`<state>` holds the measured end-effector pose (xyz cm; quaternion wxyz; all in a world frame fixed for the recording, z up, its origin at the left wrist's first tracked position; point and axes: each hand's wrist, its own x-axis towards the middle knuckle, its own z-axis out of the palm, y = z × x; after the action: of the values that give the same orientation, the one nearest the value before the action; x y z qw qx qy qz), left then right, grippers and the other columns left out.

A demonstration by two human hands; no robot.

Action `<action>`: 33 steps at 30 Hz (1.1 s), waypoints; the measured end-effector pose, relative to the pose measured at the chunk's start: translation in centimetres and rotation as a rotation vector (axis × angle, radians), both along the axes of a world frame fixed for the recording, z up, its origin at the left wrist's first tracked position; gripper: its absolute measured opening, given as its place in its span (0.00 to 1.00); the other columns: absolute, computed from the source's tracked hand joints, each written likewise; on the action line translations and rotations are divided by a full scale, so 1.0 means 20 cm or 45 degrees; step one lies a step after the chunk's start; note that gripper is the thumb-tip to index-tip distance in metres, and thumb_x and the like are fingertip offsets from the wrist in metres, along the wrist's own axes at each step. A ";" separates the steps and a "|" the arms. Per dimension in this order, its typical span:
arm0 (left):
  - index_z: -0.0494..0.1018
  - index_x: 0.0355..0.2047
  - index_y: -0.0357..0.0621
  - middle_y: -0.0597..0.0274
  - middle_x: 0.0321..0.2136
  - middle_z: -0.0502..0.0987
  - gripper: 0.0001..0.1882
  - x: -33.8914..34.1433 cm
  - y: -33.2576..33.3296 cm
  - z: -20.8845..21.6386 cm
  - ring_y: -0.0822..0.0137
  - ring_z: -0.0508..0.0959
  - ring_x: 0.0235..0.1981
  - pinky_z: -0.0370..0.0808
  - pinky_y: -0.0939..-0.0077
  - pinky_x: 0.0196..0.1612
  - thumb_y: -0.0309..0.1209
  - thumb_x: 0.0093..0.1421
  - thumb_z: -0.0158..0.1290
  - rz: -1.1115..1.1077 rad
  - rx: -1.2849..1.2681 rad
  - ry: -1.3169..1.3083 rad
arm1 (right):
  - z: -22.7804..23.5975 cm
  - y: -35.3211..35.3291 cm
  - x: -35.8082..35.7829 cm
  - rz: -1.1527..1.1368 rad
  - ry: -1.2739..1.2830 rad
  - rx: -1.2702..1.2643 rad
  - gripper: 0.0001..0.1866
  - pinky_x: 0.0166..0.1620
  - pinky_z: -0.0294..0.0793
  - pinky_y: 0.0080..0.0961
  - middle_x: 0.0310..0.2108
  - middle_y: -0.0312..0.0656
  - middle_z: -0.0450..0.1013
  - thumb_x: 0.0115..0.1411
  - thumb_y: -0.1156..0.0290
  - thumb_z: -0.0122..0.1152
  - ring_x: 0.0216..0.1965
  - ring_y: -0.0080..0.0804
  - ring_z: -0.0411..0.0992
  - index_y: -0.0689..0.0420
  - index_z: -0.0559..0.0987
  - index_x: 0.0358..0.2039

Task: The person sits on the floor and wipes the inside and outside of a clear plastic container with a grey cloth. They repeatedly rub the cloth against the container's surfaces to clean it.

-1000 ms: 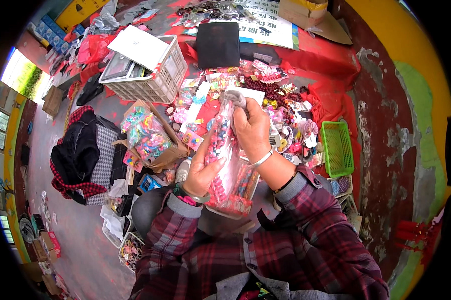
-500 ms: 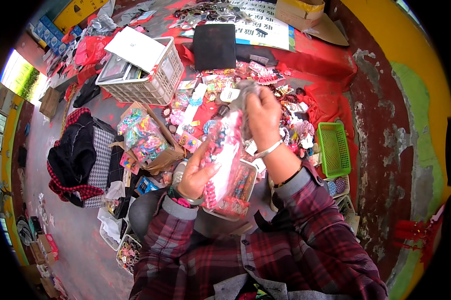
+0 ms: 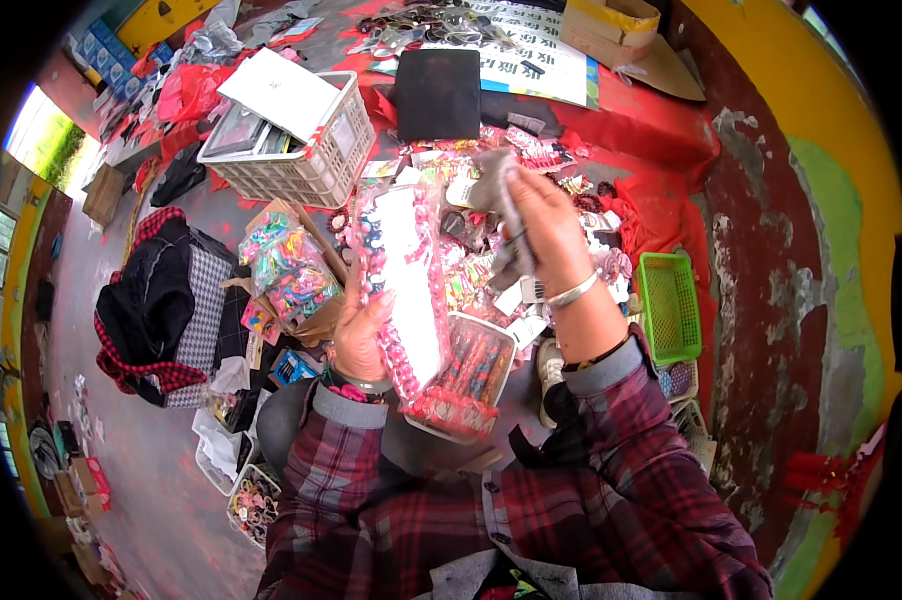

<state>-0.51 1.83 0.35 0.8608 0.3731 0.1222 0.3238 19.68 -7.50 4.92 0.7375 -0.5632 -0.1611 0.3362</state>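
My left hand (image 3: 359,335) grips the side of a long, clear-wrapped pack of beaded hair ties (image 3: 408,300); its white card has pink-red and dark beads along the edges. The pack is tilted upright in front of me. To its right, my right hand (image 3: 551,230) is closed on a grey cloth (image 3: 499,195), which hangs crumpled from the fingers, apart from the pack. Below the pack, between my legs, a white basket (image 3: 508,352) holds several similar clear-wrapped packs (image 3: 474,368) with red and dark beads.
Small hair accessories (image 3: 471,270) lie heaped ahead. A carton of colourful bags (image 3: 296,270) and a white crate (image 3: 311,165) stand left, near a dark jacket (image 3: 151,310). A green basket (image 3: 669,305) sits right. Behind the heap are a black panel (image 3: 438,95) and red cloth (image 3: 641,130).
My right hand with the grey cloth has come off the pack, moving right and slightly down. My left hand has shifted left and up, turning the pack's white card toward me.
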 end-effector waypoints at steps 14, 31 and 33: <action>0.47 0.63 0.33 0.52 0.60 0.57 0.34 0.03 -0.07 -0.04 0.63 0.58 0.61 0.52 0.69 0.63 0.22 0.57 0.45 -0.014 0.667 0.145 | -0.19 0.11 -0.28 0.005 0.065 0.163 0.13 0.36 0.70 0.17 0.32 0.35 0.74 0.56 0.75 0.58 0.31 0.19 0.69 0.64 0.74 0.41; 0.50 0.63 0.39 0.55 0.55 0.65 0.31 0.02 -0.10 0.07 0.64 0.69 0.53 0.65 0.68 0.57 0.21 0.59 0.42 0.094 0.113 0.069 | -0.11 0.08 -0.17 0.071 -0.148 0.056 0.08 0.29 0.66 0.14 0.27 0.32 0.71 0.57 0.74 0.53 0.25 0.16 0.67 0.64 0.75 0.35; 0.50 0.63 0.40 0.54 0.54 0.66 0.31 0.02 -0.09 0.07 0.63 0.70 0.52 0.66 0.68 0.55 0.21 0.58 0.42 0.103 0.071 0.072 | -0.11 0.09 -0.17 0.057 -0.099 0.089 0.07 0.25 0.67 0.13 0.25 0.32 0.71 0.59 0.73 0.52 0.22 0.16 0.67 0.62 0.75 0.35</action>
<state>-0.02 0.05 1.69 0.8326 0.4006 0.1522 0.3509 16.29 -5.77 2.76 0.7422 -0.5460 -0.2137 0.3246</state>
